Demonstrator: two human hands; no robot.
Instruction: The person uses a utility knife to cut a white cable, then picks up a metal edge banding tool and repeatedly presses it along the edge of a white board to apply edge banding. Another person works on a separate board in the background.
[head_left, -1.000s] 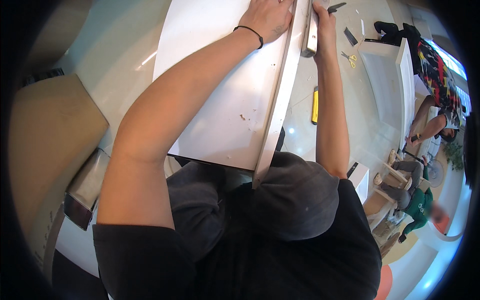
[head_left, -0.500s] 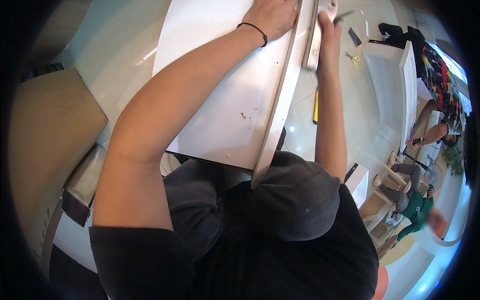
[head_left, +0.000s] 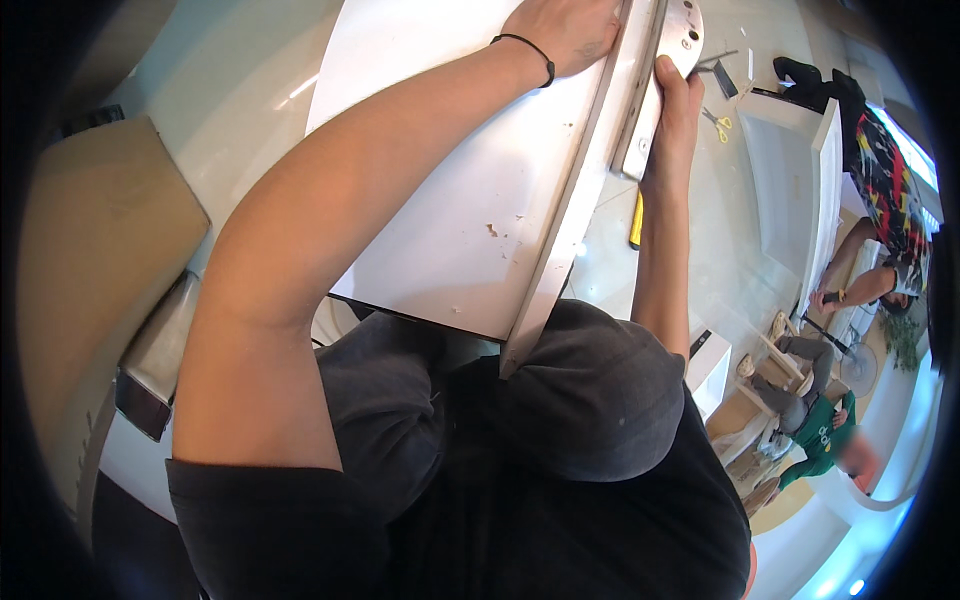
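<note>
A white panel [head_left: 430, 240] with a raised rail [head_left: 562, 225] along its right side slopes from my lap to the top edge. Small chips and brown scraps lie on it. My left hand [head_left: 568, 35], a black cord at its wrist, lies at the rail with fingers curled; their tips are hidden. Outside the rail, my right hand [head_left: 678, 115] grips a pale bracket [head_left: 660, 95] with a rounded end and screw holes, thumb on its face. A thin dark rod [head_left: 718, 57] sticks out beside that hand; whether it is held, I cannot tell.
Right of the panel, on the floor, are a yellow-handled tool [head_left: 637, 220], yellow scissors [head_left: 720, 124] and a dark phone-like slab [head_left: 727, 80]. Another white panel [head_left: 780, 170] stands beyond, near two other people. A cardboard box [head_left: 110, 230] is at the left.
My right hand and the bracket have shifted down and slightly right, nearer me along the rail. My left hand stays at the rail; the whole view has moved slightly.
</note>
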